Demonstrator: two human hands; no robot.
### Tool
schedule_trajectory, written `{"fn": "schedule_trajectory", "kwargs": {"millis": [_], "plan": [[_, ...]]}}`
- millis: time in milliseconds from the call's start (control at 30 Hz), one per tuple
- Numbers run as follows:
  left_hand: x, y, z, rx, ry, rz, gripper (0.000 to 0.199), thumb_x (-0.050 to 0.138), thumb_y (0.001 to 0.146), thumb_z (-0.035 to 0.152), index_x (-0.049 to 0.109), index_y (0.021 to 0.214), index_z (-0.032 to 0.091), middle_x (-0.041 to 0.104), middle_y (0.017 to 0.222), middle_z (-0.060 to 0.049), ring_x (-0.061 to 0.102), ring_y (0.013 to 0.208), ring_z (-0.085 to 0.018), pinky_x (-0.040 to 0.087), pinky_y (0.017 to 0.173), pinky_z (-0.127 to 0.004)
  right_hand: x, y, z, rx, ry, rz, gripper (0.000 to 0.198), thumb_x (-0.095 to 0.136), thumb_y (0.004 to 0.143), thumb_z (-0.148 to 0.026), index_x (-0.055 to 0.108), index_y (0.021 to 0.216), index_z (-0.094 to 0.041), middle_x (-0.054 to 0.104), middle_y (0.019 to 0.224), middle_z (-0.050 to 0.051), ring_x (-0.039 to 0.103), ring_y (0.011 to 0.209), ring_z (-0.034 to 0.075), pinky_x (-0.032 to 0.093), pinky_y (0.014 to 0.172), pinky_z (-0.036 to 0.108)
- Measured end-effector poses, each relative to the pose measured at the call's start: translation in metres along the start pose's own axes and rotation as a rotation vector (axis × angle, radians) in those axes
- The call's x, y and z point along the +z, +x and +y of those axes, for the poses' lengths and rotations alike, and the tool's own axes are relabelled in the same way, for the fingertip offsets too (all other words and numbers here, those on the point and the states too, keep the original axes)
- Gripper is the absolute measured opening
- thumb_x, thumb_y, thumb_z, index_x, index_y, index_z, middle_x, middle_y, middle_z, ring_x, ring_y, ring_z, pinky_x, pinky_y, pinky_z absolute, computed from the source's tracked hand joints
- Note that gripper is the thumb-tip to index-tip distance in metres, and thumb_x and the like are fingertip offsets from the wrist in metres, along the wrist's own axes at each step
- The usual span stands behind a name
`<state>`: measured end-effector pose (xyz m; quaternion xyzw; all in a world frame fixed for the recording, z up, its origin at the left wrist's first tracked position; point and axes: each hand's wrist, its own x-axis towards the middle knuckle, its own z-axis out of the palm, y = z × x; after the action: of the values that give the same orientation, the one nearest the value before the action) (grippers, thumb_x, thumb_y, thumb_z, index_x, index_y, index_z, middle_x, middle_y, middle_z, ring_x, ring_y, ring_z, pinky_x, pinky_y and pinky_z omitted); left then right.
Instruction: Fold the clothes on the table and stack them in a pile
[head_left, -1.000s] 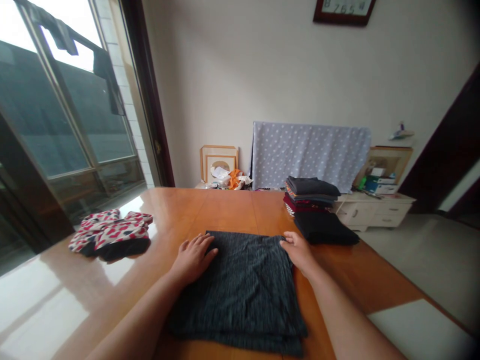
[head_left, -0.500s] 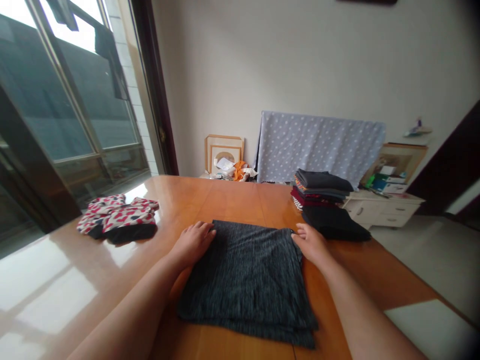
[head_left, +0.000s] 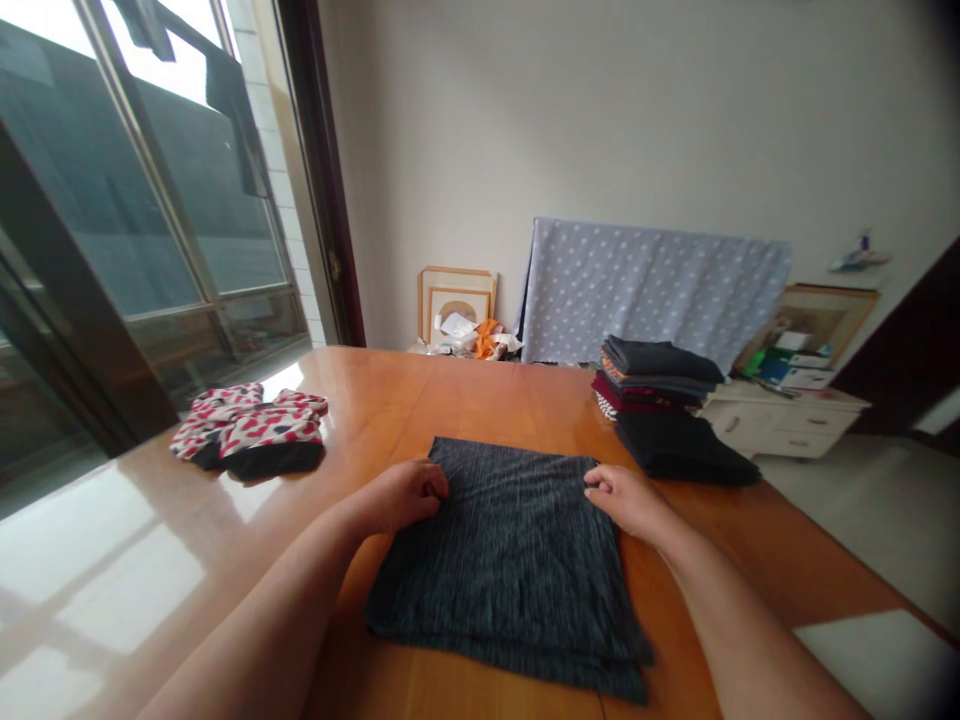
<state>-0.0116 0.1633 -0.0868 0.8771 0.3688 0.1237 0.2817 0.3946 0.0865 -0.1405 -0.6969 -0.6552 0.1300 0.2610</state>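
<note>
A folded dark grey, streaked garment (head_left: pixel 510 560) lies flat on the wooden table in front of me, its layers showing along the near edge. What kind of garment it is, I cannot make out. At its left edge, near the far corner, my left hand (head_left: pixel 409 495) is closed with fingers curled on the fabric. My right hand (head_left: pixel 626 500) pinches the opposite edge just below the far right corner. Both forearms reach in from the bottom of the view.
On the glossy table (head_left: pixel 390 400), a heart-patterned garment (head_left: pixel 259 430) lies at the left. A stack of folded clothes (head_left: pixel 656 375) and a black folded garment (head_left: pixel 682 447) sit at the right. Beyond stand a polka-dot cloth (head_left: pixel 645 290) and a white cabinet (head_left: pixel 787 420).
Both hands have slid slightly nearer along the garment's side edges. The left fingers, stretched out before, are now curled in; the right fingers have closed on the edge. The view has shifted a little.
</note>
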Motion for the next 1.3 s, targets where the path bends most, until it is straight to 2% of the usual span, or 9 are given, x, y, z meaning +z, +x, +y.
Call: {"fn": "schedule_trajectory", "kwargs": {"millis": [133, 267, 400, 467, 567, 733, 900, 1167, 1300], "plan": [[-0.003, 0.000, 0.002, -0.005, 0.022, -0.007, 0.021, 0.056, 0.072, 0.016, 0.069, 0.087, 0.019, 0.065, 0.086, -0.002, 0.061, 0.076, -0.017, 0.045, 0.066, -0.026, -0.006, 0.001, 0.004, 0.043, -0.003, 0.009, 0.029, 0.063, 0.076, -0.030, 0.074, 0.101, -0.019, 0.071, 0.083, 0.005, 0.064, 0.075, 0.019, 0.045, 0.067, 0.027], [-0.002, 0.002, 0.000, 0.005, 0.022, 0.009, 0.020, 0.054, 0.076, 0.018, 0.069, 0.089, 0.019, 0.065, 0.086, -0.002, 0.062, 0.077, -0.017, 0.046, 0.068, -0.026, -0.014, 0.004, 0.006, 0.126, 0.043, 0.118, 0.025, 0.056, 0.078, -0.025, 0.074, 0.095, -0.021, 0.074, 0.088, 0.004, 0.067, 0.079, 0.019, 0.046, 0.071, 0.026], [-0.002, 0.006, -0.002, 0.018, 0.058, 0.106, 0.019, 0.051, 0.084, 0.025, 0.068, 0.092, 0.021, 0.066, 0.087, -0.002, 0.062, 0.079, -0.018, 0.046, 0.071, -0.028, -0.023, 0.007, 0.004, 0.130, 0.065, 0.210, 0.021, 0.052, 0.081, -0.025, 0.073, 0.085, -0.023, 0.076, 0.085, 0.003, 0.068, 0.081, 0.020, 0.046, 0.073, 0.026], [-0.003, 0.007, -0.003, 0.027, 0.117, 0.174, 0.021, 0.051, 0.086, 0.029, 0.068, 0.096, 0.022, 0.067, 0.093, -0.003, 0.063, 0.086, -0.020, 0.046, 0.076, -0.029, -0.024, 0.007, 0.003, 0.127, 0.084, 0.229, 0.021, 0.051, 0.082, -0.027, 0.072, 0.083, -0.023, 0.075, 0.084, 0.003, 0.068, 0.081, 0.020, 0.046, 0.072, 0.026], [-0.003, 0.008, -0.006, 0.036, 0.218, 0.230, 0.024, 0.054, 0.086, 0.032, 0.068, 0.104, 0.026, 0.067, 0.107, -0.003, 0.061, 0.101, -0.023, 0.046, 0.085, -0.032, -0.020, 0.007, 0.004, 0.128, 0.110, 0.206, 0.022, 0.051, 0.082, -0.027, 0.073, 0.084, -0.023, 0.076, 0.084, 0.003, 0.067, 0.080, 0.020, 0.046, 0.072, 0.026], [-0.002, 0.007, -0.005, 0.017, 0.318, 0.178, 0.025, 0.059, 0.083, 0.031, 0.070, 0.105, 0.029, 0.067, 0.111, -0.003, 0.059, 0.108, -0.026, 0.043, 0.094, -0.038, -0.007, 0.008, 0.016, 0.158, 0.086, 0.062, 0.019, 0.053, 0.078, -0.023, 0.072, 0.081, -0.020, 0.075, 0.081, 0.002, 0.066, 0.077, 0.018, 0.044, 0.070, 0.024], [-0.003, 0.006, -0.002, 0.014, 0.299, 0.180, 0.024, 0.059, 0.082, 0.029, 0.070, 0.103, 0.028, 0.067, 0.110, -0.003, 0.060, 0.106, -0.025, 0.044, 0.093, -0.037, -0.009, 0.009, 0.020, 0.175, 0.084, 0.062, 0.020, 0.053, 0.080, -0.025, 0.072, 0.081, -0.020, 0.075, 0.083, 0.003, 0.066, 0.078, 0.018, 0.045, 0.070, 0.024], [-0.007, 0.007, -0.025, -0.034, 0.194, 0.364, 0.023, 0.053, 0.086, 0.028, 0.069, 0.102, 0.023, 0.069, 0.105, -0.005, 0.064, 0.097, -0.022, 0.047, 0.085, -0.032, -0.020, 0.006, 0.010, 0.139, 0.093, 0.132, 0.019, 0.053, 0.080, -0.028, 0.071, 0.083, -0.021, 0.076, 0.083, 0.004, 0.067, 0.081, 0.020, 0.046, 0.074, 0.026], [-0.009, 0.007, -0.025, -0.092, 0.184, 0.411, 0.022, 0.052, 0.084, 0.023, 0.069, 0.097, 0.021, 0.069, 0.098, -0.006, 0.064, 0.089, -0.021, 0.048, 0.079, -0.031, -0.020, 0.005, 0.008, 0.118, 0.121, 0.129, 0.019, 0.054, 0.079, -0.028, 0.071, 0.083, -0.021, 0.075, 0.083, 0.003, 0.068, 0.080, 0.021, 0.047, 0.073, 0.027]]}}
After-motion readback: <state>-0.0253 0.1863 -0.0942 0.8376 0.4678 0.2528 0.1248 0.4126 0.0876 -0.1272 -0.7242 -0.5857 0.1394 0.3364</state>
